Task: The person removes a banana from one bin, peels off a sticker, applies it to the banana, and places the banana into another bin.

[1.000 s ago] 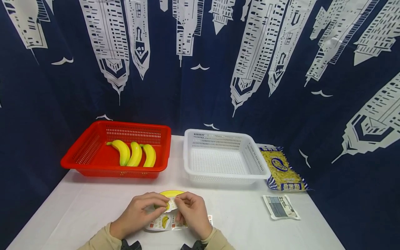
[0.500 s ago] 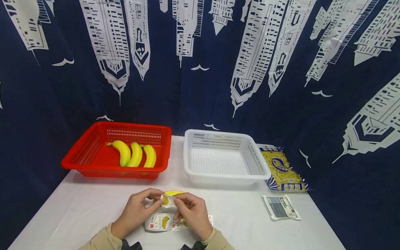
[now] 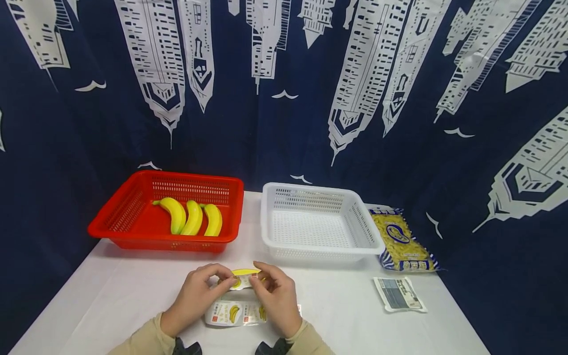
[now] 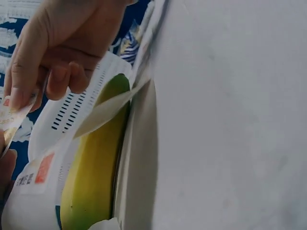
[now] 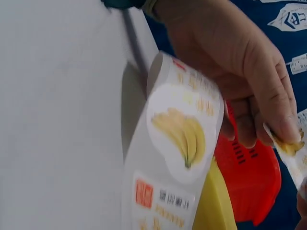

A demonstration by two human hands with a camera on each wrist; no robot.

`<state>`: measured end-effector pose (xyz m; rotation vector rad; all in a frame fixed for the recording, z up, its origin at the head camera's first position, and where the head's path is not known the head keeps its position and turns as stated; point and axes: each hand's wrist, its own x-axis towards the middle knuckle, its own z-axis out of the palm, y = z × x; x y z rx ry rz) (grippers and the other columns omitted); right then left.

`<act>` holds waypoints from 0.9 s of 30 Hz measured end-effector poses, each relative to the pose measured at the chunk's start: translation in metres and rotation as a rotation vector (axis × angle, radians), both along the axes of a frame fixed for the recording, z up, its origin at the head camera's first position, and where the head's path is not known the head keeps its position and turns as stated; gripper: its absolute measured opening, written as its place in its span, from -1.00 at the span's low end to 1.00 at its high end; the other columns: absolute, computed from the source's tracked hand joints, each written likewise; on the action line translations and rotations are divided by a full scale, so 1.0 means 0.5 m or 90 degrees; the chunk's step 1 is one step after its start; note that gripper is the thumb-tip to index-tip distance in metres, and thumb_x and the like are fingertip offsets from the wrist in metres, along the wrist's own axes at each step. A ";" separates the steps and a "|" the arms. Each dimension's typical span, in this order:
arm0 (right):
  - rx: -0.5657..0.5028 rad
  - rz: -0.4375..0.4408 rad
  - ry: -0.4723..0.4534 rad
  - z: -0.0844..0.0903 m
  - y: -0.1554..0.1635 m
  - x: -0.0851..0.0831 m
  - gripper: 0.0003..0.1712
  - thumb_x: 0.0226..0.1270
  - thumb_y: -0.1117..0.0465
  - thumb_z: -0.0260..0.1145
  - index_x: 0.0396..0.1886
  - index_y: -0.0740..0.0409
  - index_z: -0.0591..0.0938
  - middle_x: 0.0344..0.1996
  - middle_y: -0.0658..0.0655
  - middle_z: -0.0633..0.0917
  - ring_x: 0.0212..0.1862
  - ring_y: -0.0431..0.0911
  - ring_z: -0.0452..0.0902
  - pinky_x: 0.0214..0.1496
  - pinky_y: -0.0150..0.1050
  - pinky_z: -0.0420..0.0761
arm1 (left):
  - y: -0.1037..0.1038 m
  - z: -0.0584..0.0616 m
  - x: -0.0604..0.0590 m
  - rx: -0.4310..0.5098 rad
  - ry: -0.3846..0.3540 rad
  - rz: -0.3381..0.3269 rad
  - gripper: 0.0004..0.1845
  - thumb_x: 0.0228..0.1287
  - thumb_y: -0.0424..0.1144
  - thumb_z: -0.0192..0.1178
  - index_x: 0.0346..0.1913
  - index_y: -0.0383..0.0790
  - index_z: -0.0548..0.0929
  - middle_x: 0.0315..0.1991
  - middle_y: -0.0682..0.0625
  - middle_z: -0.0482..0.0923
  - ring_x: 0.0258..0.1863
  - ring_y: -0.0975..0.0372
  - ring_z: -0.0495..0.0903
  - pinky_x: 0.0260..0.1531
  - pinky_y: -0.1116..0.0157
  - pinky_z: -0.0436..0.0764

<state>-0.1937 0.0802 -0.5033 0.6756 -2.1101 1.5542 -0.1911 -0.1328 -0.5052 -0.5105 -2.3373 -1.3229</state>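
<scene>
Both hands meet above the table, pinching a small white sticker label point(image 3: 244, 282) with a banana picture. My left hand point(image 3: 195, 298) holds its left end between thumb and fingertips. At its other end is my right hand point(image 3: 280, 298), thumb against the label point(image 5: 292, 151). A curled strip of banana labels point(image 3: 226, 314) lies below the hands; its right part is hidden by the right hand. Just behind the label rests a yellow banana point(image 4: 93, 177), mostly covered by the hands in the head view.
A red basket point(image 3: 133, 241) with three bananas point(image 3: 193, 218) stands at the back left. Beside it is a white basket point(image 3: 321, 252). To the right lie a bag of yellow pasta point(image 3: 401, 241) and a small white packet point(image 3: 400, 295) on the white-covered table point(image 3: 111, 296).
The pinched label has risen slightly away from the strip and turned a little. My right hand has shifted its fingers, with the index finger now extended farther forward.
</scene>
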 end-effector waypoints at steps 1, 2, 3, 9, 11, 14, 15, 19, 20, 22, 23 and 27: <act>0.008 -0.009 0.009 -0.001 0.003 -0.003 -0.79 0.30 0.28 0.50 -0.10 -0.01 0.78 -0.38 -0.06 0.74 -0.48 -0.33 0.45 -0.50 -0.43 0.50 | 0.003 0.004 -0.004 -0.003 -0.015 0.004 -0.75 0.10 -0.14 0.58 -0.33 0.27 0.68 -0.40 0.45 0.64 -0.32 0.39 0.59 -0.29 0.27 0.51; 0.014 -0.019 0.019 -0.002 0.005 -0.006 -0.82 0.29 0.29 0.51 -0.15 -0.01 0.78 -0.38 -0.07 0.74 -0.47 -0.32 0.47 -0.47 -0.41 0.52 | 0.006 0.008 -0.007 -0.004 -0.031 0.004 -0.76 0.09 -0.13 0.58 -0.35 0.26 0.69 -0.40 0.44 0.65 -0.32 0.39 0.60 -0.29 0.28 0.52; 0.021 -0.027 0.029 -0.004 0.008 -0.008 -0.85 0.28 0.30 0.51 -0.21 -0.01 0.79 -0.37 -0.08 0.75 -0.44 -0.30 0.49 -0.44 -0.40 0.55 | 0.009 0.012 -0.010 -0.004 -0.051 0.003 -0.77 0.09 -0.12 0.58 -0.36 0.24 0.69 -0.39 0.42 0.66 -0.32 0.38 0.60 -0.28 0.30 0.53; 0.056 -0.067 0.064 -0.013 0.016 -0.023 -0.90 0.22 0.31 0.54 -0.32 0.02 0.80 -0.34 -0.11 0.78 -0.25 -0.20 0.61 -0.15 -0.30 0.60 | 0.017 0.020 -0.029 0.007 -0.133 -0.009 -0.84 0.15 -0.09 0.55 -0.38 0.13 0.72 -0.38 0.29 0.68 -0.35 0.39 0.57 -0.30 0.37 0.57; 0.075 -0.075 0.073 -0.018 0.016 -0.030 -0.87 0.18 0.29 0.57 -0.33 -0.01 0.80 -0.35 -0.14 0.77 -0.18 -0.18 0.60 -0.05 -0.26 0.55 | 0.014 0.013 -0.036 0.005 -0.141 -0.009 -0.83 0.14 -0.09 0.56 -0.38 0.12 0.71 -0.39 0.28 0.67 -0.37 0.39 0.56 -0.30 0.37 0.57; 0.104 -0.080 0.068 -0.023 0.013 -0.038 -0.84 0.14 0.26 0.61 -0.34 -0.07 0.80 -0.35 -0.19 0.75 -0.11 -0.19 0.58 0.03 -0.21 0.47 | 0.007 -0.001 -0.041 0.001 -0.117 -0.009 -0.81 0.11 -0.13 0.58 -0.39 0.13 0.71 -0.41 0.31 0.65 -0.35 0.39 0.56 -0.24 0.36 0.57; 0.113 -0.081 0.068 -0.025 0.011 -0.040 -0.82 0.13 0.26 0.61 -0.34 -0.09 0.79 -0.35 -0.21 0.74 -0.09 -0.18 0.57 0.04 -0.19 0.45 | 0.005 -0.006 -0.042 -0.002 -0.103 -0.009 -0.80 0.09 -0.15 0.59 -0.39 0.14 0.70 -0.42 0.32 0.65 -0.34 0.39 0.56 -0.23 0.35 0.57; 0.123 -0.085 0.053 -0.028 0.006 -0.042 -0.80 0.09 0.26 0.63 -0.37 -0.10 0.77 -0.37 -0.21 0.73 -0.01 -0.15 0.57 0.10 -0.12 0.43 | 0.000 -0.020 -0.043 -0.009 -0.025 -0.008 -0.75 0.04 -0.24 0.61 -0.37 0.16 0.72 -0.40 0.37 0.67 -0.32 0.35 0.56 -0.24 0.30 0.55; 0.122 -0.082 0.047 -0.028 0.006 -0.041 -0.80 0.08 0.26 0.64 -0.38 -0.08 0.77 -0.37 -0.20 0.73 0.00 -0.14 0.58 0.11 -0.12 0.45 | 0.000 -0.021 -0.043 -0.009 -0.013 -0.008 -0.74 0.03 -0.26 0.61 -0.37 0.16 0.72 -0.39 0.37 0.67 -0.32 0.35 0.56 -0.25 0.29 0.56; 0.119 -0.073 0.030 -0.028 0.006 -0.040 -0.80 0.09 0.26 0.64 -0.39 -0.06 0.76 -0.37 -0.19 0.73 0.01 -0.14 0.58 0.13 -0.15 0.48 | 0.001 -0.025 -0.042 -0.001 -0.006 -0.008 -0.72 0.02 -0.31 0.61 -0.37 0.15 0.73 -0.37 0.35 0.67 -0.32 0.35 0.56 -0.26 0.29 0.60; 0.119 -0.068 0.024 -0.027 0.006 -0.040 -0.81 0.09 0.27 0.63 -0.39 -0.05 0.76 -0.36 -0.19 0.72 0.01 -0.13 0.58 0.13 -0.16 0.50 | 0.002 -0.026 -0.041 0.004 -0.009 -0.009 -0.71 0.02 -0.33 0.61 -0.37 0.14 0.73 -0.37 0.35 0.67 -0.32 0.35 0.55 -0.26 0.29 0.61; 0.124 -0.062 0.011 -0.029 0.008 -0.040 -0.80 0.10 0.30 0.63 -0.39 -0.04 0.75 -0.34 -0.18 0.72 0.01 -0.15 0.57 0.14 -0.20 0.54 | 0.007 -0.028 -0.039 0.011 -0.037 -0.012 -0.70 0.02 -0.35 0.60 -0.37 0.14 0.72 -0.39 0.34 0.64 -0.31 0.39 0.53 -0.26 0.34 0.62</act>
